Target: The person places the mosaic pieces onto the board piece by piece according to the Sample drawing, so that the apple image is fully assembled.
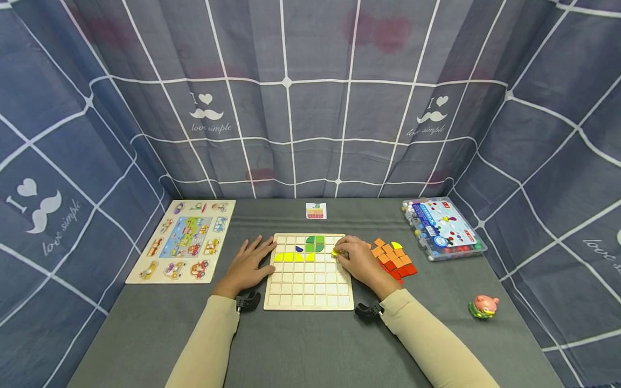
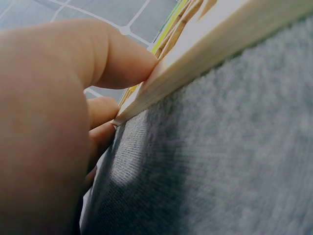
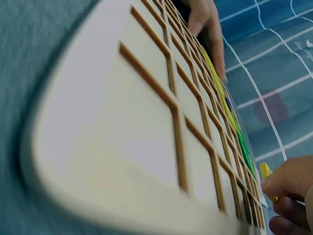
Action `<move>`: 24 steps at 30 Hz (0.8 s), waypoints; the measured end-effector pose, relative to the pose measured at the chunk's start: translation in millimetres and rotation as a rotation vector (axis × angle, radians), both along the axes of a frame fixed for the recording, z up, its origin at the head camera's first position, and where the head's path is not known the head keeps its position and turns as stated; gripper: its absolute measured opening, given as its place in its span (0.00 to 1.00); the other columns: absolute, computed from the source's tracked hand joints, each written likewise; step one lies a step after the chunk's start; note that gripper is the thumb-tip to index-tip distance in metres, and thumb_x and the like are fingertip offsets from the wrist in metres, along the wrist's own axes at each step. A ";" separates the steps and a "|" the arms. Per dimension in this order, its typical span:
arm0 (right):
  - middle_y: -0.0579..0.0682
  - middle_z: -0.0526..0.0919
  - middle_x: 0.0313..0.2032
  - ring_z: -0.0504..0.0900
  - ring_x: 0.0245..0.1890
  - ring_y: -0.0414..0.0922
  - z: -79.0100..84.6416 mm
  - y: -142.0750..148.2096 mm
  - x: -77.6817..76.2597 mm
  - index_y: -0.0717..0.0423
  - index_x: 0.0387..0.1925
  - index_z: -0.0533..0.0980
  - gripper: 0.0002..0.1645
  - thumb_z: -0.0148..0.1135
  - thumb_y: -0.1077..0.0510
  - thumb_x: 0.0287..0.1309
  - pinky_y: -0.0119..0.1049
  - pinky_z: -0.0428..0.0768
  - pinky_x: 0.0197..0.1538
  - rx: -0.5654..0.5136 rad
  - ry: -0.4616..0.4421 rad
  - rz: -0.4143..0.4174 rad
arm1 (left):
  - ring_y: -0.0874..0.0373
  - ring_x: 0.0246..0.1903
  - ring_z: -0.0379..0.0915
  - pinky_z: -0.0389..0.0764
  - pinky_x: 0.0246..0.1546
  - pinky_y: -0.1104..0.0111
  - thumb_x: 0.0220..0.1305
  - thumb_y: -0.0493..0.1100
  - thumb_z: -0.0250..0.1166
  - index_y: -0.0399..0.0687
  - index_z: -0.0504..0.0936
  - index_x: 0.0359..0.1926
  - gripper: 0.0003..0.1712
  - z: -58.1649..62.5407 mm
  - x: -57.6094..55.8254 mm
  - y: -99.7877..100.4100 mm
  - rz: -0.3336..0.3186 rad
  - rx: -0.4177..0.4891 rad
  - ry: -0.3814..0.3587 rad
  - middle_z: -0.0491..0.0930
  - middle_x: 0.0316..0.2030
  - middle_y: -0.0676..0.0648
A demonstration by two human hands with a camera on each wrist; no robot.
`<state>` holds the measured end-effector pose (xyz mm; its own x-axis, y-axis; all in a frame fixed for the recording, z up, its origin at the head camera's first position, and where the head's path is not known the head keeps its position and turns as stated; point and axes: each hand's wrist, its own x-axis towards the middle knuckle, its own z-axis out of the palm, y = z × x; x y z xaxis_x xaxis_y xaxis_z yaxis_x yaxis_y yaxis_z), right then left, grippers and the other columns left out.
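Observation:
A wooden grid board [image 1: 308,302] lies flat on the table with yellow tiles [image 1: 288,257] in one row. Green quarter-round pieces [image 1: 310,240] and a small dark-blue piece [image 1: 299,249] sit above that row. My left hand [image 1: 246,265] rests at the board's left edge, fingers spread; up close, the thumb [image 2: 128,61] touches the wooden side. Between thumb and fingers, my right hand [image 1: 358,258] pinches a yellow tile [image 3: 265,171] over the board's right side. The tile is partly hidden by the fingers.
Orange tiles [image 1: 388,249] and red tiles [image 1: 406,269] lie loose right of the board, with a yellow quarter-round piece [image 1: 396,245]. A small pattern card [image 1: 316,211] lies behind it. Around stand a picture puzzle [image 1: 167,272], a plastic box [image 1: 443,229] and a pig figurine [image 1: 485,306].

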<state>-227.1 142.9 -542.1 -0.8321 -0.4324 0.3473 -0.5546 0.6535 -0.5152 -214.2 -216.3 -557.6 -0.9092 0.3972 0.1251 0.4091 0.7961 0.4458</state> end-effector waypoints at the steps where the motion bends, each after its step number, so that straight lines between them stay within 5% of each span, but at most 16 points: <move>1: 0.48 0.84 0.49 0.82 0.51 0.49 -0.1 -3.2 0.5 0.59 0.44 0.89 0.09 0.72 0.68 0.63 0.44 0.85 0.53 0.004 -0.002 0.014 | 0.43 0.80 0.44 0.35 0.79 0.45 0.71 0.53 0.64 0.49 0.66 0.81 0.41 -0.7 -0.4 -0.1 0.000 0.000 0.002 0.58 0.80 0.49; 11: 0.51 0.85 0.50 0.83 0.53 0.49 -5.0 -29.3 0.3 0.59 0.44 0.89 0.09 0.72 0.69 0.63 0.42 0.84 0.56 0.038 0.059 0.151 | 0.44 0.80 0.44 0.34 0.79 0.45 0.71 0.53 0.64 0.49 0.66 0.81 0.41 -0.9 0.0 -0.4 -0.008 0.007 0.009 0.58 0.80 0.48; 24: 0.49 0.86 0.48 0.83 0.52 0.48 -6.9 -40.6 0.1 0.57 0.42 0.90 0.09 0.69 0.68 0.66 0.41 0.83 0.59 0.079 0.055 0.131 | 0.44 0.80 0.44 0.33 0.79 0.46 0.72 0.54 0.65 0.50 0.66 0.81 0.41 -4.3 -0.3 -2.8 -0.023 0.015 0.020 0.57 0.80 0.49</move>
<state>-227.1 102.3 -549.0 -0.7473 -0.5637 0.3518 -0.6639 0.6106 -0.4317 -214.5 -219.1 -561.9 -0.8971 0.4158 0.1494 0.4363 0.7799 0.4489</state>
